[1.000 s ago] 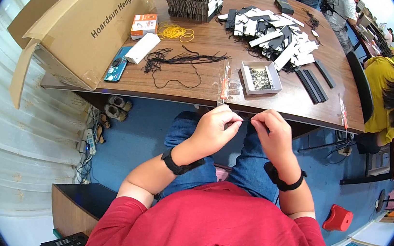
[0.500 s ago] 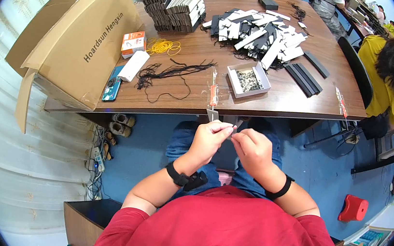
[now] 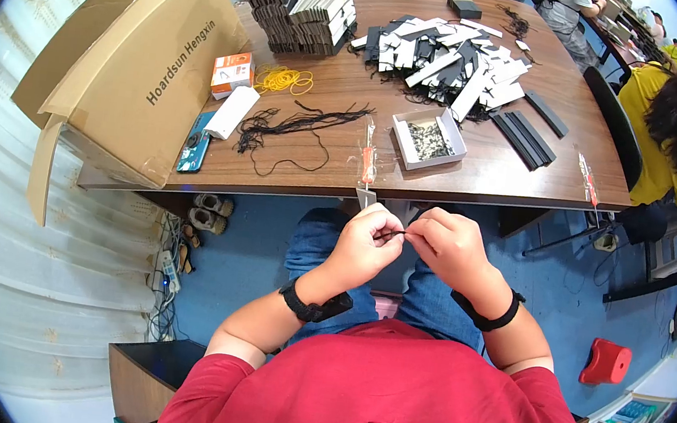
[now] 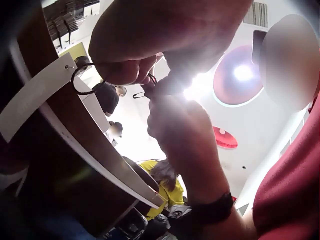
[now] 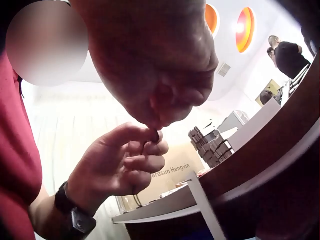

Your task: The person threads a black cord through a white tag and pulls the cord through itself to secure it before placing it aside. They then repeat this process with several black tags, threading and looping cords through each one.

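Both hands are raised just off the table's front edge, fingertips meeting. The left hand pinches a thin black cord, and the right hand pinches at its end. In the left wrist view a loop of the cord comes out behind the left hand, near a pale strip that juts from the table. A small pin shows by the fingertips. The right wrist view shows the left hand with curled fingers below the right hand, whose fingertips partly hide the cord.
On the table lie black cords, a box of small parts, yellow bands, a pile of black and white pieces and stacked pieces. A carton stands left; a person in yellow sits right.
The head view has tilted since the first frame, and the hands have come together. Over the last half second the right hand has shifted slightly right, and dark cord now shows between the fingertips.
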{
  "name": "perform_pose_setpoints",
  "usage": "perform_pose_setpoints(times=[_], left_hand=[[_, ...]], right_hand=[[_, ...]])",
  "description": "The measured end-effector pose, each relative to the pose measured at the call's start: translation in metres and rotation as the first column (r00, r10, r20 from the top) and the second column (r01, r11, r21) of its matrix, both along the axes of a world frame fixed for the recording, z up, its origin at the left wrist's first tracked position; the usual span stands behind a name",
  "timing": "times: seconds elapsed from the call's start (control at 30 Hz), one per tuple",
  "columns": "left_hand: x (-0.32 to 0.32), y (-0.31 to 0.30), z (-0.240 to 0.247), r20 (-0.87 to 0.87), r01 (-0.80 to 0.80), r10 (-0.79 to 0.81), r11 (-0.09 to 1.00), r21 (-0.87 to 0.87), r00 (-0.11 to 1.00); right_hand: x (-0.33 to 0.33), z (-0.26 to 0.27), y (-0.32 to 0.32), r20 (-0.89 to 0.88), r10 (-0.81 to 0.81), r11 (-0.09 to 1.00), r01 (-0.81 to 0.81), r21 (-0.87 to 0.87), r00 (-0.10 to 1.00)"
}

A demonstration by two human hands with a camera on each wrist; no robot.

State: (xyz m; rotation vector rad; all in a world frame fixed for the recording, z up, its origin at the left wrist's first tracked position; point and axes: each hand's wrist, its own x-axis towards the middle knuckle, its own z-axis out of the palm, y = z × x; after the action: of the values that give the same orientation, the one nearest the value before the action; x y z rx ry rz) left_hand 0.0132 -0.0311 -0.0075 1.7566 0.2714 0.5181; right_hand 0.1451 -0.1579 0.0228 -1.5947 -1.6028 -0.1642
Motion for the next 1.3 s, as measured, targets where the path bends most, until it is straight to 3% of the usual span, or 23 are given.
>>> perform_pose_setpoints(times=[0.07,0.17,0.2,0.27,0.3,0.33,0.4,0.5,0.7,0.8,0.9,1.0,1.03,1.1,1.13,1.23,1.3], left_hand=[[0.001,-0.002,0.002,0.016,-0.057,0.056,0.991,0.122,0.998],[0.001,-0.009,0.009,0.132,-0.168,0.126,0.905,0.39,0.983],[0.002,-0.009,0.009,0.178,-0.197,0.128,0.869,0.453,0.976],[0.002,-0.008,0.01,0.253,-0.219,0.098,0.829,0.515,0.963],[0.001,-0.007,0.012,0.28,-0.211,0.069,0.83,0.517,0.957],[0.0,-0.006,0.014,0.309,-0.205,0.041,0.83,0.519,0.95],[-0.002,-0.005,0.019,0.29,-0.159,0.021,0.874,0.46,0.957],[-0.006,-0.003,0.02,0.291,-0.105,-0.018,0.909,0.403,0.957],[-0.011,-0.007,0.024,0.275,-0.019,-0.044,0.975,0.222,0.96],[-0.012,-0.008,0.025,0.236,0.0,-0.033,0.99,0.139,0.971],[-0.009,-0.007,0.017,0.213,0.019,-0.024,0.999,0.029,0.977],[-0.005,-0.007,0.01,0.211,0.027,-0.008,0.995,-0.091,0.977],[-0.004,-0.007,0.009,0.211,0.028,0.0,0.991,-0.127,0.977],[-0.004,-0.005,0.008,0.211,0.031,0.002,0.988,-0.154,0.977],[-0.003,-0.004,0.008,0.211,0.034,0.002,0.985,-0.167,0.977],[-0.003,-0.005,0.01,0.234,0.066,-0.022,0.981,-0.184,0.972],[-0.002,-0.007,0.015,0.238,0.153,-0.055,0.896,-0.417,0.97]], right_hand=[[-0.004,0.0,0.0,0.028,-0.047,0.999,0.047,-0.01,0.999],[-0.005,0.0,-0.001,-0.152,-0.048,0.995,0.034,-0.096,0.987],[-0.004,0.001,-0.002,-0.369,-0.044,0.979,-0.033,-0.199,0.928],[0.002,0.004,-0.003,-0.73,-0.109,0.914,-0.221,-0.34,0.674],[0.008,0.002,-0.002,-0.873,-0.121,0.881,-0.353,-0.314,0.473],[0.012,0.001,-0.003,-0.956,-0.098,0.866,-0.45,-0.219,0.277],[0.016,0.005,-0.003,-0.991,-0.131,0.836,-0.537,-0.11,-0.001],[0.015,0.003,-0.003,-0.991,-0.106,0.823,-0.566,-0.045,-0.077],[0.01,0.0,-0.005,-0.998,-0.039,0.816,-0.578,-0.002,-0.051],[0.01,-0.015,-0.004,-0.986,-0.037,0.821,-0.567,0.062,-0.162],[0.0,-0.018,0.0,-0.99,0.034,0.877,-0.472,0.096,-0.139],[-0.013,-0.016,0.001,-0.974,0.132,0.973,-0.209,0.093,0.185],[-0.016,-0.011,-0.001,-0.935,0.092,0.986,-0.161,0.038,0.343],[-0.022,0.005,-0.002,-0.693,0.059,0.998,-0.064,0.019,0.719],[-0.025,0.011,-0.002,-0.517,0.025,1.0,-0.012,0.027,0.856],[-0.028,0.013,-0.001,-0.568,-0.033,0.999,0.026,-0.02,0.822],[-0.027,0.011,0.0,-0.636,-0.037,0.999,0.01,-0.045,0.771]])
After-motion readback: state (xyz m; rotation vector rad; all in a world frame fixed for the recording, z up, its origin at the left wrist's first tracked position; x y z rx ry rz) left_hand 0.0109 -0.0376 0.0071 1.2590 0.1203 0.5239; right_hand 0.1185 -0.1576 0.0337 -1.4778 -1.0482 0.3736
